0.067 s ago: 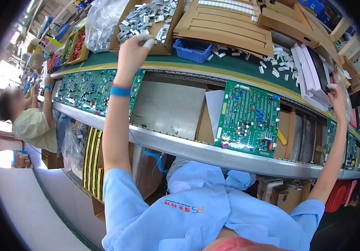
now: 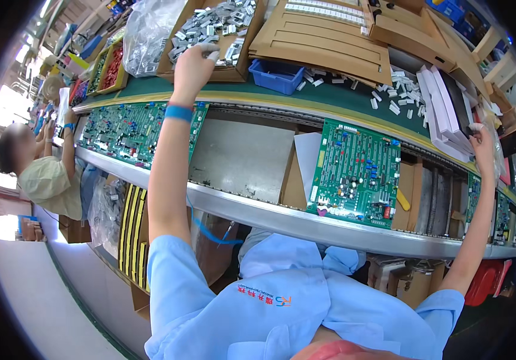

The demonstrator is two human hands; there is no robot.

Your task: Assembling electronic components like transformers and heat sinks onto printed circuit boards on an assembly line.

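My left hand (image 2: pixel 193 68) reaches over the near part of a cardboard box (image 2: pixel 232 73) of loose grey metal pieces (image 2: pixel 213 27). White covers sit on its fingertips; thumb and forefinger are apart, with nothing visible between them. A blue wrist strap (image 2: pixel 178 113) circles that wrist. Far to the right, my right hand (image 2: pixel 482 147) has its fingers drawn together at the end of the long white cartons (image 2: pixel 441 111) with a black strip. What they grip is too small to make out. A green circuit board (image 2: pixel 357 174) lies on the conveyor rails between my arms.
More circuit boards (image 2: pixel 123 132) line the conveyor to the left. A blue bin (image 2: pixel 276 75) stands beside the box, and small white pieces (image 2: pixel 399 93) are scattered farther right. The metal front rail (image 2: pixel 258 211) runs before my body. A co-worker (image 2: pixel 48 174) is at the far left.
My left hand has moved slightly forward and right over the box of metal pieces. The blue cord hanging below has swung. My right hand has barely shifted.
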